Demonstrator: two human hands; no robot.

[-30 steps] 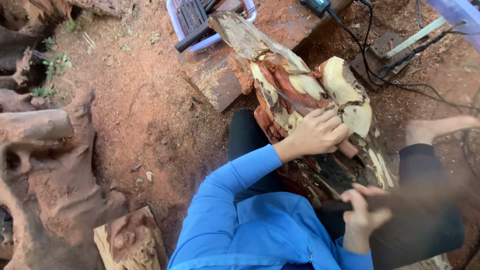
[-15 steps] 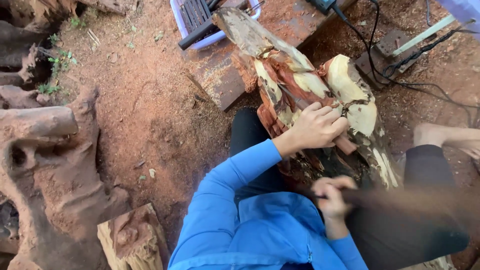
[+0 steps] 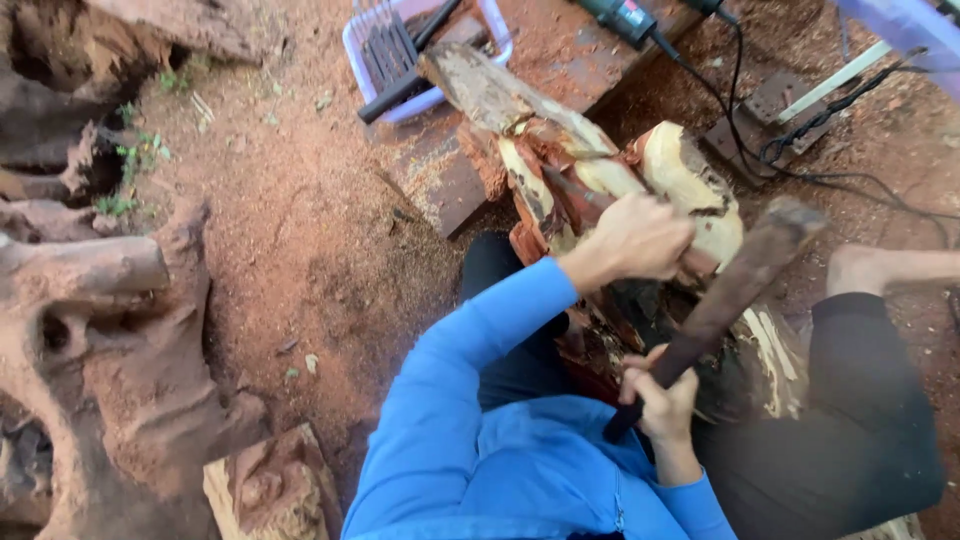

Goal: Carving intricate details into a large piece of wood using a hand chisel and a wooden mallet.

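- Log (image 3: 600, 190) lying lengthwise between the person's legs on the red sawdust ground (image 3: 300, 260), its bark partly stripped so pale and reddish wood shows; pinned there, it looks braced against blows.
- Left hand (image 3: 640, 238) rests on top of the log near its middle, fingers curled closed over something small that the hand hides, so I cannot tell what it grips; the placement suggests steadying or holding a cutting tool against the wood.
- Right hand (image 3: 660, 405) sits low, close to the body, fingers wrapped tight around the bottom end of a dark wooden club (image 3: 730, 300), which slants up and to the right with its thick end raised above the log, a grip that gives the most swing.
- Bare foot (image 3: 870, 268) sits just right of the log, likely as a stop.
- Plastic basket (image 3: 480, 22) of dark tools and a power tool (image 3: 620, 15) with black cable (image 3: 740, 110) lie beyond the log's far end, well apart from both hands.
- Gnarled root pieces (image 3: 110, 330) sit at left, well clear.
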